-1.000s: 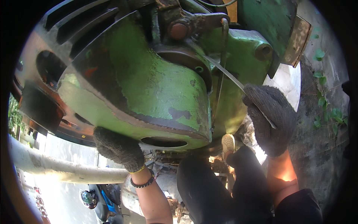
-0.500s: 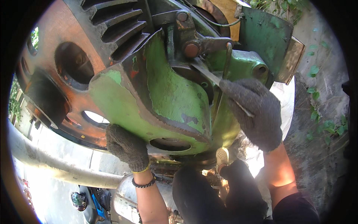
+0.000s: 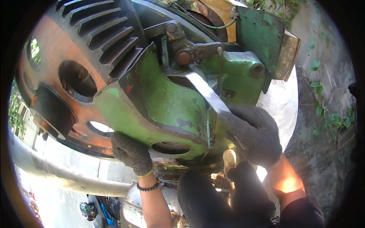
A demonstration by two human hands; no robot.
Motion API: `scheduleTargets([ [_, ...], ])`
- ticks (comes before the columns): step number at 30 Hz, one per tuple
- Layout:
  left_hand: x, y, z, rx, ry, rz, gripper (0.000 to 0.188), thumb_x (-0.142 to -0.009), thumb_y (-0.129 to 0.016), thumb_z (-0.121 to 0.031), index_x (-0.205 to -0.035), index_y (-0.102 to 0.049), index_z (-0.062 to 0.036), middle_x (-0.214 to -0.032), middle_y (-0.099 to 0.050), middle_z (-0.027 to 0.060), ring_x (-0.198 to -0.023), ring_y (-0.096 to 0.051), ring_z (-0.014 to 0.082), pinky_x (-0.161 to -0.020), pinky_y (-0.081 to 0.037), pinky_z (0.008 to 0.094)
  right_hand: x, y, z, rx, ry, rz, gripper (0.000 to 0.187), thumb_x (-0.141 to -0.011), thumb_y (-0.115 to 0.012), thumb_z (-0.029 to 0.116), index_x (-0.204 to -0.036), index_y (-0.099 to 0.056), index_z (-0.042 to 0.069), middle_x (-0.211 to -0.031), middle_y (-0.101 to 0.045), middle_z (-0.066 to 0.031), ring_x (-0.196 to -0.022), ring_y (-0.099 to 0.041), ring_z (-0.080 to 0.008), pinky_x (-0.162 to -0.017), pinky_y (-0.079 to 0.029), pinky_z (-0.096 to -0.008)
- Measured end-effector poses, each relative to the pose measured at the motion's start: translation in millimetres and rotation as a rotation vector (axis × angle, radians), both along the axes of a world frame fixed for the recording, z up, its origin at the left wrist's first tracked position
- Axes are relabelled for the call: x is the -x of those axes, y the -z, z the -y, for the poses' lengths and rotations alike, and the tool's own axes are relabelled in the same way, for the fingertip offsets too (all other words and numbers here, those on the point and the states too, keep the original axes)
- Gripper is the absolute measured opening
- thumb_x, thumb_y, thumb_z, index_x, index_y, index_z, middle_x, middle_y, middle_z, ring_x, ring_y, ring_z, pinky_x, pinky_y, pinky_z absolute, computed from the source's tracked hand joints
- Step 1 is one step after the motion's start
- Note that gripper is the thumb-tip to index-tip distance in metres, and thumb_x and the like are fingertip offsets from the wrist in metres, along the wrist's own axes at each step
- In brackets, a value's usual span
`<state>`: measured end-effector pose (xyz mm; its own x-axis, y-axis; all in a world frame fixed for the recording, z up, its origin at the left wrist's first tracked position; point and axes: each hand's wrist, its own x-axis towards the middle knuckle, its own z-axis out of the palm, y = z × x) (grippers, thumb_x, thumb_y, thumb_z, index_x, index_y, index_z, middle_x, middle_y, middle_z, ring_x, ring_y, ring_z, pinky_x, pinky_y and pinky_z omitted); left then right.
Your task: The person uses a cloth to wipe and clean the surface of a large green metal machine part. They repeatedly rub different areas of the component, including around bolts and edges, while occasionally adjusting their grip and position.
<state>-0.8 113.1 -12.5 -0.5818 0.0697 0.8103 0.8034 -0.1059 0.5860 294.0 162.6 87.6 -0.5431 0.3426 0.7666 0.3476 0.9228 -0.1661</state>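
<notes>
My right hand (image 3: 253,131), in a dark grey knit glove, is closed round a flat, shiny metal strip (image 3: 208,93). Motion blurs both the hand and the strip, so its exact kind is unclear. The strip points up and left, its far end near the opening below a rusty round pin (image 3: 183,57). My left hand (image 3: 132,152), gloved alike, is curled against the lower left edge of the worn green metal casing (image 3: 171,100); its fingertips are partly hidden.
A large orange-brown wheel (image 3: 81,110) with round holes and a toothed gear (image 3: 100,32) stands at the left. A pale pipe (image 3: 72,176) crosses below it. At the right is a grey wall (image 3: 319,125) with vines. A motorcycle (image 3: 104,209) stands lower left.
My right hand has moved slightly down and left, and the strip shows more of its flat bright face. My left hand stays on the casing edge. The whole view has shifted a little.
</notes>
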Motion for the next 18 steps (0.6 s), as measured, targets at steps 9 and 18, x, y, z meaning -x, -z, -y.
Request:
scheduleTargets([
  [9,26,31,9,0.152,0.002,-0.103,0.032,-0.093,-0.062,-0.008,-0.123,-0.057,0.0021,-0.113,-0.065,0.0224,-0.095,-0.063,0.0390,-0.080,-0.050,0.0469,38,-31,-54,-0.348,-0.194,0.260,0.050,-0.081,-0.066,0.008,-0.130,-0.062,0.008,-0.129,-0.062,-0.0174,-0.098,-0.069,-0.0341,-0.082,-0.057,-0.0430],
  [18,33,40,17,0.369,-0.331,-0.411,0.051,-0.088,-0.066,-0.008,-0.135,-0.051,0.0040,-0.129,-0.060,0.0242,-0.118,-0.057,0.0428,-0.096,-0.046,0.0518,47,-26,-79,-0.316,-0.175,0.305,0.050,-0.080,-0.069,0.013,-0.129,-0.063,0.009,-0.133,-0.061,-0.0126,-0.094,-0.069,-0.0309,-0.080,-0.057,-0.0412],
])
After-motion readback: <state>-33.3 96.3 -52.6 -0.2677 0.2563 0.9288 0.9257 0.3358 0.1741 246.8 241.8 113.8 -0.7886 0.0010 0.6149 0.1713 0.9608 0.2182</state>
